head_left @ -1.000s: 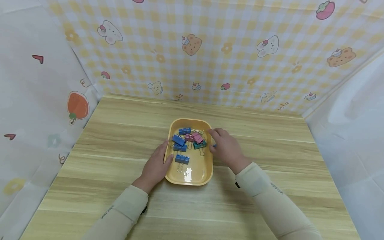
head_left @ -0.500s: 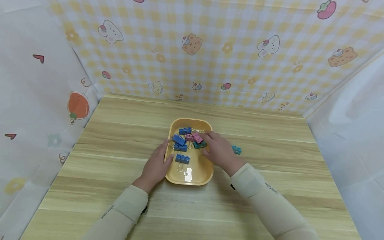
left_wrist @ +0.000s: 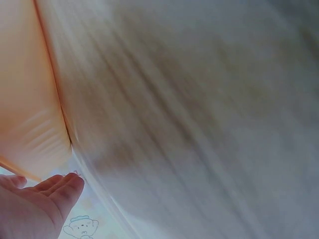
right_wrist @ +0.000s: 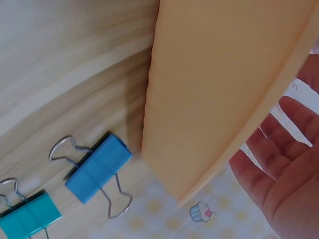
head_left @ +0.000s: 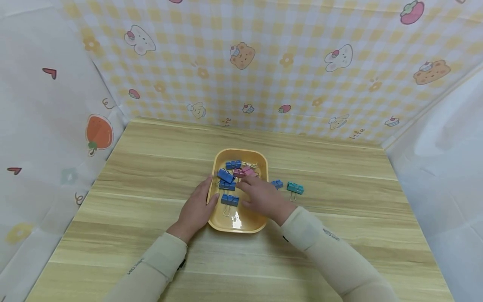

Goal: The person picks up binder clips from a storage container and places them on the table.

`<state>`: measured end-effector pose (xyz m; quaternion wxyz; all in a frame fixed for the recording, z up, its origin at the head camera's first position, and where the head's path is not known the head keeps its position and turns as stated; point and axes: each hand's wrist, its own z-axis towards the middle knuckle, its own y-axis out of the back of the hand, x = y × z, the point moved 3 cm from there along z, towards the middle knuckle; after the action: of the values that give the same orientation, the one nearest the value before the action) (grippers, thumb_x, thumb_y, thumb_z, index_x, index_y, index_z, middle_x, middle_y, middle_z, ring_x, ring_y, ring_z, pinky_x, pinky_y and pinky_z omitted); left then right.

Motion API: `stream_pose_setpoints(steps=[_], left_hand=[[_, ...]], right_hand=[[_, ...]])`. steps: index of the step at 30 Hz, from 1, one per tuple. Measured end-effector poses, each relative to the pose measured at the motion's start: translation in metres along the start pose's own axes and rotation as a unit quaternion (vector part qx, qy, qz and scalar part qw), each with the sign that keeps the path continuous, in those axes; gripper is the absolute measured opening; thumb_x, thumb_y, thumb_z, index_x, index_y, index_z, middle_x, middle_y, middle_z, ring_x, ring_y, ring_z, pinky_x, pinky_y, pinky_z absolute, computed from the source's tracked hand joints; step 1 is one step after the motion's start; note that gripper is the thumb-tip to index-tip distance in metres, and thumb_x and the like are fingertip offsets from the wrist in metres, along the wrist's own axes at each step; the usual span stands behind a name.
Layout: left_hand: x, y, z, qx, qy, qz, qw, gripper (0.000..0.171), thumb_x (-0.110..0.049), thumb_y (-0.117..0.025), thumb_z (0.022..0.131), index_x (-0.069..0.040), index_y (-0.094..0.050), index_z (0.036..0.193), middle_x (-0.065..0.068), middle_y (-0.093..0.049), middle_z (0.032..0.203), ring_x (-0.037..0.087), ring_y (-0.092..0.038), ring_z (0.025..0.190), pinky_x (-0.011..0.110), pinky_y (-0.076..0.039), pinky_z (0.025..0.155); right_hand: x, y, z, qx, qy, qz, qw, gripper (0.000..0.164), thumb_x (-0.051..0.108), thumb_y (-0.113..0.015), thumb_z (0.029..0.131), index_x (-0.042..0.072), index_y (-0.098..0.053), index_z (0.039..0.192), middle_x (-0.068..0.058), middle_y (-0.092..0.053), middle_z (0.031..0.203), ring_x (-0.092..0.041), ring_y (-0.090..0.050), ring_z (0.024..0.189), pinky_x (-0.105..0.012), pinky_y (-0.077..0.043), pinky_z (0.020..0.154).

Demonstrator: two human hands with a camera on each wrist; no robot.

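Right fingers (head_left: 250, 183) perhaps touch clips (head_left: 226, 176) inside tray (head_left: 250, 219)

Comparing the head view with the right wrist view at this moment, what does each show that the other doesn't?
Only the head view: the left hand with its thumb over the tray's rim, and the blue clips and pink clips inside.

Only the right wrist view: the right hand's palm side, and both wire handles of the loose blue clip.

Both: the right hand, the tray, the loose blue clip and teal clip outside it, and the checked cloth.
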<state>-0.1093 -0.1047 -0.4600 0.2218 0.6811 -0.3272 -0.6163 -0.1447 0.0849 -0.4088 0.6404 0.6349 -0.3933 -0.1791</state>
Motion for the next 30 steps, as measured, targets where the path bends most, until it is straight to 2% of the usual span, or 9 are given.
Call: stream_pose_setpoints(steps=[8, 15, 20, 30], left_hand=[[0.001, -0.001, 0.001, 0.003, 0.001, 0.003, 1.0, 0.067, -0.034, -0.046, 0.101, -0.01, -0.016, 0.156, 0.017, -0.029, 0.155, 0.035, -0.029, 0.142, 0.052, -0.029, 0.113], [0.002, -0.001, 0.001, 0.003, 0.001, 0.005, 1.0, 0.067, -0.034, -0.046, 0.101, -0.01, -0.016, 0.156, 0.017, -0.029, 0.155, 0.035, -0.029, 0.142, 0.052, -0.029, 0.112], [0.001, -0.001, 0.001, 0.001, -0.001, 0.004, 1.0, 0.067, -0.034, -0.047, 0.101, -0.01, -0.017, 0.155, 0.017, -0.031, 0.154, 0.035, -0.03, 0.141, 0.052, -0.03, 0.112], [0.002, -0.001, 0.001, -0.001, -0.007, 0.007, 0.9999, 0.066, -0.035, -0.045, 0.101, -0.01, -0.018, 0.155, 0.017, -0.031, 0.154, 0.035, -0.031, 0.141, 0.051, -0.03, 0.112]], right_hand=[[0.009, -0.008, 0.005, 0.049, -0.008, -0.002, 0.999, 0.048, 0.024, -0.069, 0.088, 0.019, -0.058, 0.135, -0.005, -0.058, 0.13, -0.023, -0.059, 0.114, -0.039, -0.051, 0.095], [0.014, -0.015, 0.009, 0.077, -0.003, -0.021, 0.997, 0.049, 0.024, -0.068, 0.088, 0.021, -0.058, 0.136, -0.004, -0.06, 0.129, -0.02, -0.061, 0.11, -0.036, -0.053, 0.091], [0.017, -0.018, 0.012, 0.086, 0.005, -0.021, 0.996, 0.049, 0.023, -0.068, 0.088, 0.018, -0.058, 0.135, -0.005, -0.061, 0.125, -0.02, -0.062, 0.105, -0.035, -0.053, 0.09], [0.018, -0.034, 0.02, 0.107, 0.007, -0.058, 0.993, 0.051, 0.028, -0.068, 0.089, 0.024, -0.055, 0.138, -0.004, -0.06, 0.128, -0.02, -0.06, 0.111, -0.038, -0.053, 0.09]])
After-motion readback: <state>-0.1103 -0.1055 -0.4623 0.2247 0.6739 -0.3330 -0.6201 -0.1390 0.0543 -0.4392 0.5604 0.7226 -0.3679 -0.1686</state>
